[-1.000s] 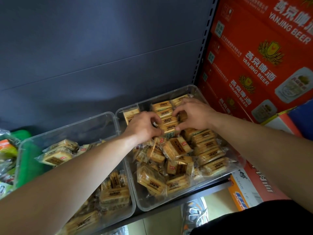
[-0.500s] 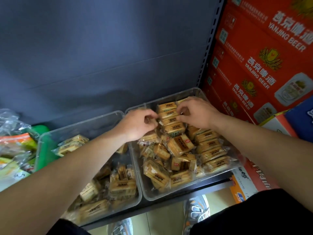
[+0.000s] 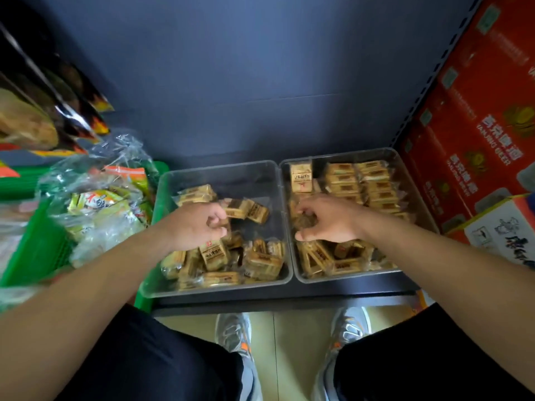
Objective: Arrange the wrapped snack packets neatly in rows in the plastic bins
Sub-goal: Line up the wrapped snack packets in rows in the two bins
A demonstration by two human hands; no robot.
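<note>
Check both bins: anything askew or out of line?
Yes. In the right bin, one packet at the back left sits turned against the neat rows. The left bin holds a jumbled heap, no rows.

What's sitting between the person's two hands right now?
In the head view, between left hand and right hand lie two wrapped packets, a bare patch of the left bin, then its wall beside the right bin.
</note>
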